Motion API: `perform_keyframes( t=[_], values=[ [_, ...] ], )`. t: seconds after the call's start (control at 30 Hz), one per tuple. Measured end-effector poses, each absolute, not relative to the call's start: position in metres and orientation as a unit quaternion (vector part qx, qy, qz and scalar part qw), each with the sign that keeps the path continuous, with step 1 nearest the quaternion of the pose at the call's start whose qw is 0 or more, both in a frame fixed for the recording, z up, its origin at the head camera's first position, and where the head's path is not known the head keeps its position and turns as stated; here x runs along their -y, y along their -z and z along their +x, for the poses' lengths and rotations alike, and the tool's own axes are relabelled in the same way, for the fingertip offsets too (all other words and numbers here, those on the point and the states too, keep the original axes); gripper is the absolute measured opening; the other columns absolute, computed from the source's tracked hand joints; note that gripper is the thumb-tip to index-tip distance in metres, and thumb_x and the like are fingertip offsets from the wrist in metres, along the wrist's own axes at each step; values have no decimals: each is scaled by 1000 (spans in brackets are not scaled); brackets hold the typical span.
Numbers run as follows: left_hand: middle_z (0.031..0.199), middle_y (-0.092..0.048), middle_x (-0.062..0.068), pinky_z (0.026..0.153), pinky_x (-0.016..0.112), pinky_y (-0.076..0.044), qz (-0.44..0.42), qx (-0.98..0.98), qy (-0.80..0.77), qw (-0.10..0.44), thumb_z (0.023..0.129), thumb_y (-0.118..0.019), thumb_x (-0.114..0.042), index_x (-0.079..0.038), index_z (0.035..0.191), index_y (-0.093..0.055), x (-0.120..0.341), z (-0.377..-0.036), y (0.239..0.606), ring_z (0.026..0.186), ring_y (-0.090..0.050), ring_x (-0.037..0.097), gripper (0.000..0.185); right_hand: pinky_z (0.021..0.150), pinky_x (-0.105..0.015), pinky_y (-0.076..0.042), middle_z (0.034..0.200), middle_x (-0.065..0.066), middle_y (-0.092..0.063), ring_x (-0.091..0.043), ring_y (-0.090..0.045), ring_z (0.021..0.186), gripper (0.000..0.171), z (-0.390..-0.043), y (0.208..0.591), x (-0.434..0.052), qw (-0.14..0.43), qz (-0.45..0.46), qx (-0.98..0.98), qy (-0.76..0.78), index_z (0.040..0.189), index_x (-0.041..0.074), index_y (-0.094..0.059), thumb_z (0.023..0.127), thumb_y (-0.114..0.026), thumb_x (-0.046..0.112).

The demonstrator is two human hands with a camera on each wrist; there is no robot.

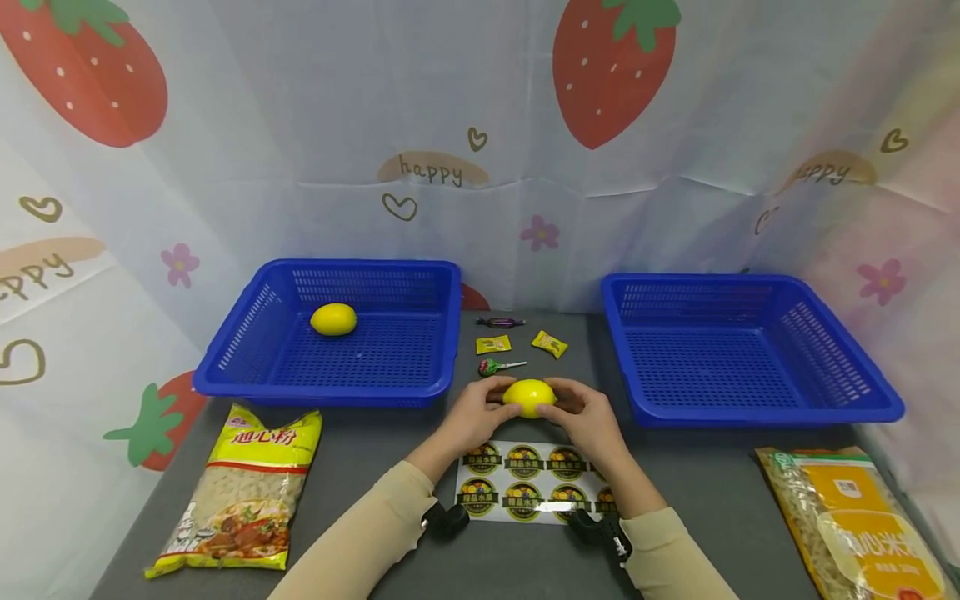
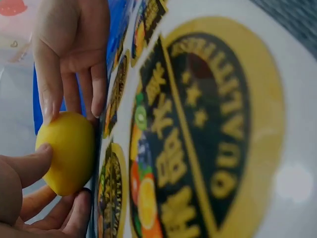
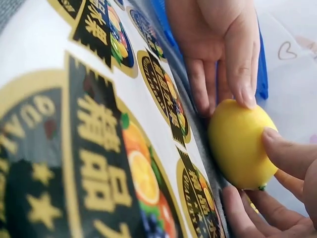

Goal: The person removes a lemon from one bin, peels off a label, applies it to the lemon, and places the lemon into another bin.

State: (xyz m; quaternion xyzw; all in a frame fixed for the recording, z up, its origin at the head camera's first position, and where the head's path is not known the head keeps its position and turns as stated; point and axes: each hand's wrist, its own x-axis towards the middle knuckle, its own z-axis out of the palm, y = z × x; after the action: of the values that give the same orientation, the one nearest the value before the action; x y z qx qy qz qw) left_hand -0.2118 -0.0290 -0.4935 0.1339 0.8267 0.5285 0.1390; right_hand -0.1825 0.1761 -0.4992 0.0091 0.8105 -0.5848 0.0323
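A yellow lemon (image 1: 529,397) is held between both hands, low over the grey table just beyond a sheet of round fruit stickers (image 1: 522,442). My left hand (image 1: 474,414) grips its left end, thumb on the near side and fingers curled behind. From the other end my right hand (image 1: 588,417) holds it the same way. In the right wrist view the lemon (image 3: 242,144) shows a small dark stem tip, with the right thumb pressed on its skin. Black and gold labels with fruit pictures fill the sheet (image 2: 292,124) in the left wrist view.
A blue basket (image 1: 326,392) at left holds another lemon (image 1: 333,319); a second blue basket (image 1: 765,414) stands at right. Between them lie a lollipop (image 1: 491,367) and several wrapped candies (image 1: 492,344). Bagged food (image 1: 243,492) lies front left, another bag (image 1: 858,525) front right.
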Motion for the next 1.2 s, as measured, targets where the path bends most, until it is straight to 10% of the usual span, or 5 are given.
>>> perform_keyframes(
  t=[0.77,1.2],
  values=[
    [136,-58,17,104,46,-50,164,-851,-484,121,89,-78,-14,-6,147,-48,41,-189,484,124,-57,32,66,100,-51,-51,139,-12,-61,-31,-59,124,66,-168,485,-189,24,12,-853,521,145,14,-54,88,-80,33],
    [135,-61,12,105,52,-45,187,-884,-418,88,85,-81,-23,-8,139,-59,67,-154,483,125,-56,32,60,89,-46,-49,104,-2,-63,-25,-54,103,29,-151,481,-190,85,-90,-953,277,100,18,-72,81,-86,36]
  ],
)
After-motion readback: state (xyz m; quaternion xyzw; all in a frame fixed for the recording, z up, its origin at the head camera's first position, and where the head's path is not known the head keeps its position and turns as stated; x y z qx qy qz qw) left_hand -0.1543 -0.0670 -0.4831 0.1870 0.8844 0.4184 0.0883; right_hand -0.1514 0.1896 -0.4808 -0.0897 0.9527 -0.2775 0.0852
